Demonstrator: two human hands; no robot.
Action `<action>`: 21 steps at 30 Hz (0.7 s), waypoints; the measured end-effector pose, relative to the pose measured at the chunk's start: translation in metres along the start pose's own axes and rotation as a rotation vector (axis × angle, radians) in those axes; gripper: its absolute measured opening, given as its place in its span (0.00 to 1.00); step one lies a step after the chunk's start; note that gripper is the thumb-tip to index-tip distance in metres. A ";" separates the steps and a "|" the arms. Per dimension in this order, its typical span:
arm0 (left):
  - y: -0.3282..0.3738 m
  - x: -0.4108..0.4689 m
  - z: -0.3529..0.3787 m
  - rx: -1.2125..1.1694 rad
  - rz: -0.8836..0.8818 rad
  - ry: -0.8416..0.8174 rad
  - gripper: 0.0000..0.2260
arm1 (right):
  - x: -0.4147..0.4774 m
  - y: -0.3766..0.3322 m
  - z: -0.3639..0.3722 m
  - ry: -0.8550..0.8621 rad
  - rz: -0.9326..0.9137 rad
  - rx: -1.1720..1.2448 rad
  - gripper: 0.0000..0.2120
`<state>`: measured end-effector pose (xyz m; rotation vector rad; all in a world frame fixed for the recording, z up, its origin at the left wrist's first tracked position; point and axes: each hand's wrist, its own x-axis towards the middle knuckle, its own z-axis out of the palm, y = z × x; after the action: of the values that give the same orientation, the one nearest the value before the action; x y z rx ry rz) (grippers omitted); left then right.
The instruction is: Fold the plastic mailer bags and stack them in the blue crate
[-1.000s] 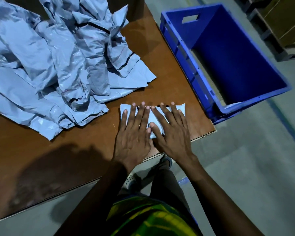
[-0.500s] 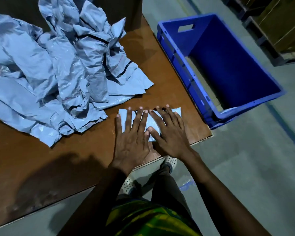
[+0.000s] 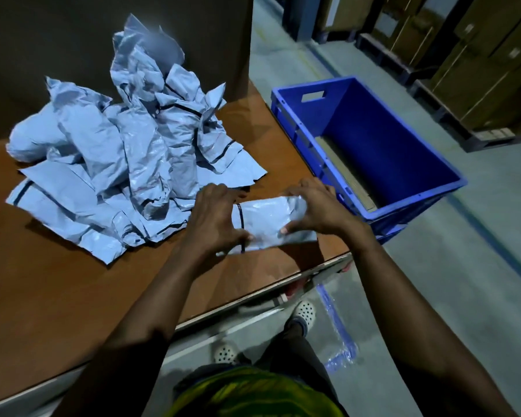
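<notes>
Mailer (image 3: 265, 224) – folded into a short, flat grey-blue packet – is held between both hands over the near right corner of the tabletop (image 3: 57, 296), just short of its edge. Both its ends are covered by the hands, so its full length is hidden. A shadow lies under it, but whether it still touches the wood cannot be told. Its skin is glossy and creased, with a thin dark stripe across it near the left end.

The left hand (image 3: 215, 218) grips the left end, fingers curled over the far edge and thumb on the near face. The right hand (image 3: 319, 209) grips the right end the same way.

The pile (image 3: 127, 164) of unfolded mailers sits crumpled to the left and beyond, close to the left hand; its top is blurred.

The crate (image 3: 397, 145) stands beside the tabletop's right edge, near the right hand. Its near wall hides most of its bottom – only a strip of brownish sheet (image 3: 346, 173) shows, and any mailers inside cannot be made out.

Below the tabletop edge the person's shoes (image 3: 304, 311) show on the floor, partly cut off by their own body
</notes>
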<state>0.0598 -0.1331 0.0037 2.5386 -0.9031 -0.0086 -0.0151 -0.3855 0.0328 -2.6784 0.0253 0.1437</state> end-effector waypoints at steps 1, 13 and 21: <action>0.005 0.000 -0.004 0.032 0.063 0.118 0.33 | -0.001 -0.002 -0.004 0.095 -0.033 0.013 0.30; 0.013 -0.070 0.059 -0.005 0.115 0.328 0.10 | -0.055 0.012 0.069 0.465 -0.088 -0.079 0.13; 0.021 -0.020 0.076 -0.039 -0.003 0.171 0.27 | -0.011 -0.014 0.102 0.386 0.016 -0.118 0.22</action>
<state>0.0205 -0.1659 -0.0588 2.4613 -0.8236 0.1856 -0.0351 -0.3277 -0.0509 -2.7821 0.1637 -0.3783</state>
